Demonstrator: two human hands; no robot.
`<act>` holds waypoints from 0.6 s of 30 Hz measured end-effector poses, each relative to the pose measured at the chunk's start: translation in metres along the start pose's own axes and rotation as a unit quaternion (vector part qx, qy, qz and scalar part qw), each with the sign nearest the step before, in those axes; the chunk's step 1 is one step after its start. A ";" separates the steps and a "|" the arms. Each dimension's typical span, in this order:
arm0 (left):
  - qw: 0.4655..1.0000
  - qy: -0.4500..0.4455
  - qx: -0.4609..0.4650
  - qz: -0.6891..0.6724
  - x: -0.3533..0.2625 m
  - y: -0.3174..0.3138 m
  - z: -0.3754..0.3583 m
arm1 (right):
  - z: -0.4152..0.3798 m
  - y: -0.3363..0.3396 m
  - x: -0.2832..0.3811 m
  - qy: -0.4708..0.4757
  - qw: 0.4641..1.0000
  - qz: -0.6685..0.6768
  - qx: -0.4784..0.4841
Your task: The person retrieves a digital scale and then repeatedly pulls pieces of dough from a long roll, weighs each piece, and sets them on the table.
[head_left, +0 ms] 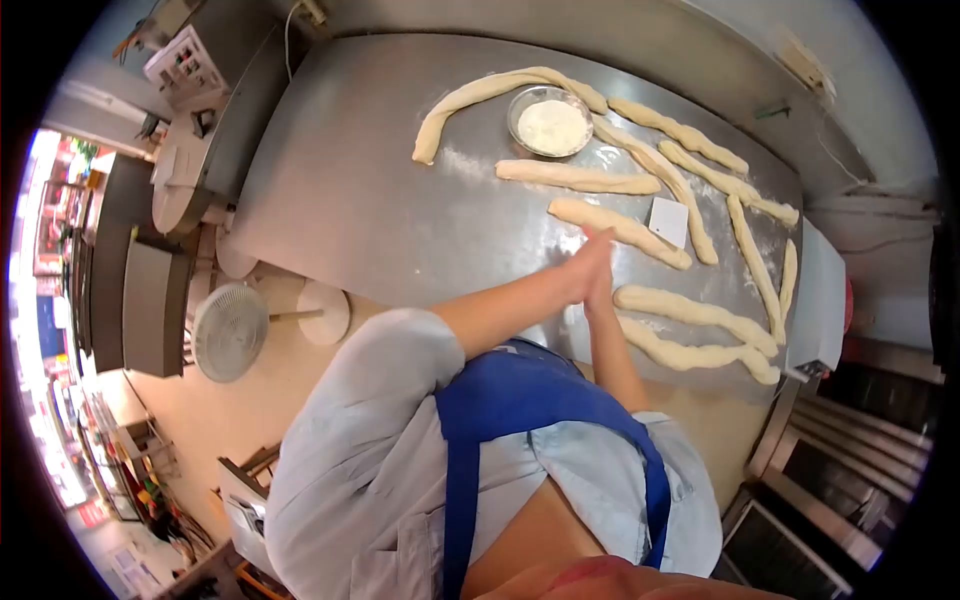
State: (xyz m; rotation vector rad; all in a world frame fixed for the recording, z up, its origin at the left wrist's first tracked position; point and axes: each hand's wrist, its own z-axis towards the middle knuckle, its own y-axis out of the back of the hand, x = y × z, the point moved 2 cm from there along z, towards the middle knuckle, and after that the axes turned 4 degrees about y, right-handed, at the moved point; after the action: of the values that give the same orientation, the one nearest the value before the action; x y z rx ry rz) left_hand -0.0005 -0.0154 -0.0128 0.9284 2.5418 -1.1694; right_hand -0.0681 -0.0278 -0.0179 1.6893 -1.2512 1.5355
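Note:
My left hand [582,272] and my right hand [602,288] meet palm to palm above the near side of the steel table, their fingers stretched out. I see nothing held between them, though the inner palms are hidden. Just beyond the fingertips lies a short dough strip [620,232], with a white dough scraper [668,222] against its right part. Another dough strip [578,177] lies farther back. To the right of my hands, two long dough strips [700,312] run side by side. A bowl of white flour [552,125] stands at the back, beside a long curved dough rope [460,98].
More dough strips [757,262] lie along the right of the floured steel table [350,170]. A white machine or scale [818,300] stands at the table's right end. On the floor to the left is a fan [230,332]. Walls border the table's back.

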 end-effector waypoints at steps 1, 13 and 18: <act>0.991 0.009 0.019 0.131 0.000 -0.007 0.003 | 0.004 0.007 0.008 0.006 0.999 0.045 -0.011; 0.506 -0.509 0.055 0.694 -0.012 0.005 0.015 | 0.007 0.067 0.067 -0.206 0.894 0.399 -0.003; 0.546 -0.237 -0.261 0.759 -0.028 0.131 0.027 | 0.093 0.114 0.009 -0.151 0.986 0.062 0.018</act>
State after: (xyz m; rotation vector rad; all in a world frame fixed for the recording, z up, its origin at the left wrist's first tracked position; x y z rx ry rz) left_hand 0.1000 0.0166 -0.1001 1.6067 0.7102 0.0171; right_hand -0.1266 -0.1590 -0.0516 1.9561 -1.5142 1.4135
